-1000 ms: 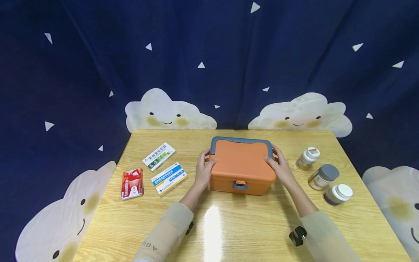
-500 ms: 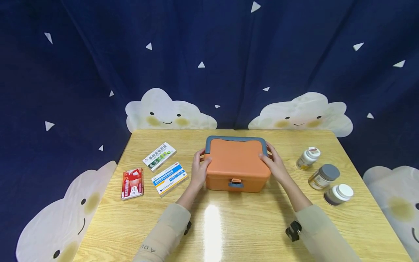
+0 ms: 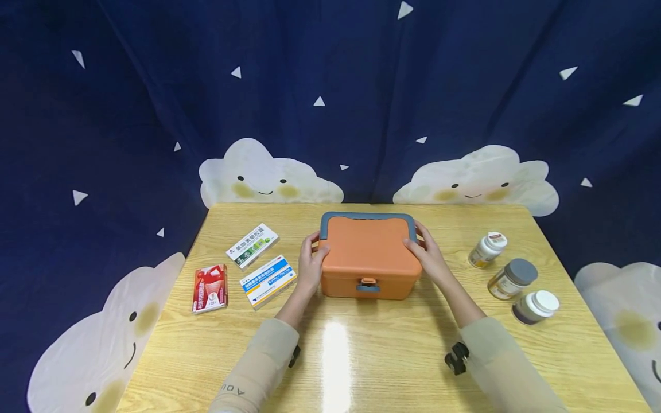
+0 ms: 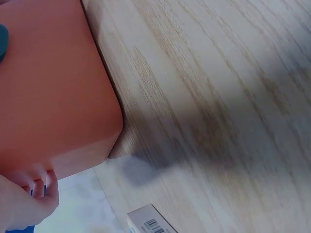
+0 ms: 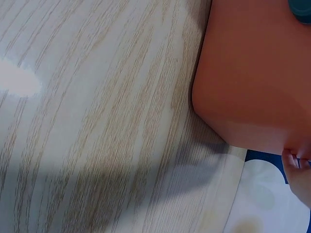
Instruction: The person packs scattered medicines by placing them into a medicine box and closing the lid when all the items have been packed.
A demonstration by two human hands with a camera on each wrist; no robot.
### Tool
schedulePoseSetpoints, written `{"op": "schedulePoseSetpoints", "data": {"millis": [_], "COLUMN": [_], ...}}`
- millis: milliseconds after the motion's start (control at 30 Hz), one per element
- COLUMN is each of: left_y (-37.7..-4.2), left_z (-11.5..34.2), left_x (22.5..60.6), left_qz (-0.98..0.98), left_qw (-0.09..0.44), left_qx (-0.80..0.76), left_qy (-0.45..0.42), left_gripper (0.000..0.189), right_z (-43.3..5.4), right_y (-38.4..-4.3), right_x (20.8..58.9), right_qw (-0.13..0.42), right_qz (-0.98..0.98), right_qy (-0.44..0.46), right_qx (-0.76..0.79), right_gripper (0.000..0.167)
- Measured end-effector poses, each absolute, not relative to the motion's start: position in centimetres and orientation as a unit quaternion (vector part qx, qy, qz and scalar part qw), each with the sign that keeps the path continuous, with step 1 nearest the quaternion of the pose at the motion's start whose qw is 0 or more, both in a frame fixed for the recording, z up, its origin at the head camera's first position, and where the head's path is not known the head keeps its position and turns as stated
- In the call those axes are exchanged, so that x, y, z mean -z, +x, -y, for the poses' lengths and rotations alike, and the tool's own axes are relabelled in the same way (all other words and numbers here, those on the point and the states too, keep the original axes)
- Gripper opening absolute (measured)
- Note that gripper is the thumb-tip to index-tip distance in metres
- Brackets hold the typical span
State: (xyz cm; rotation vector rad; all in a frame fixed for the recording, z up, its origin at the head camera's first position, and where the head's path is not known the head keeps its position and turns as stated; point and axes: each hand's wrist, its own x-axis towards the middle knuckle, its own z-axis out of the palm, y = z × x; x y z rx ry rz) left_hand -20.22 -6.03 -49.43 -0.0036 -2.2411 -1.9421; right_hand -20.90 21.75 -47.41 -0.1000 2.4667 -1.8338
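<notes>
A lidded orange storage box (image 3: pixel 368 246) with a blue-grey carrying handle (image 3: pixel 369 216) sits mid-table in the head view. Its front latch (image 3: pixel 368 285) is down against the body. My left hand (image 3: pixel 312 267) grips the box's left side, thumb on the lid edge. On the opposite side my right hand (image 3: pixel 432 259) holds it the same way, thumb over the lid. Curled fingers of the left hand (image 4: pixel 29 201) press against the box's end wall in the left wrist view. Only part of the right hand (image 5: pixel 299 177) shows in the right wrist view, against the orange wall.
Left of the box lie a white-and-green medicine carton (image 3: pixel 252 246), a blue-and-white carton (image 3: pixel 269 282) and a red carton (image 3: pixel 210 288). To the right stand a white bottle (image 3: pixel 488 250), a grey-capped jar (image 3: pixel 513 279) and a white-capped jar (image 3: pixel 536 307). A dark blue curtain (image 3: pixel 361 69) hangs behind.
The box has shifted left and slightly back, and its front now sits squarer to me. Both hands have moved along with it, keeping their grip. The cartons and bottles stay in place.
</notes>
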Motion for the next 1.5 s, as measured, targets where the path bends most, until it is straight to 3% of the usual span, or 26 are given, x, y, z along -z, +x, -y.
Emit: {"op": "schedulePoseSetpoints", "data": {"millis": [467,867,1500], "left_y": [-18.3,-17.6,-16.9], "left_z": [6.3,6.3,6.6], "left_x": [46.0,45.8,45.8], "left_qz": [0.745,0.741,0.743], "left_qw": [0.088,0.071,0.071], "left_qx": [0.662,0.668,0.665], "left_qy": [-0.01,0.0,0.019], "left_gripper": [0.041,0.042,0.042], "right_z": [-20.1,-20.9,-20.5], "right_y": [-19.5,-20.1,-19.3], "right_x": [44.3,47.2,47.7], "right_qw": [0.053,0.05,0.053], "right_qz": [-0.791,-0.798,-0.785], "right_qy": [-0.029,-0.024,-0.028], "right_qx": [0.609,0.6,0.616], "right_gripper": [0.067,0.067,0.067]}}
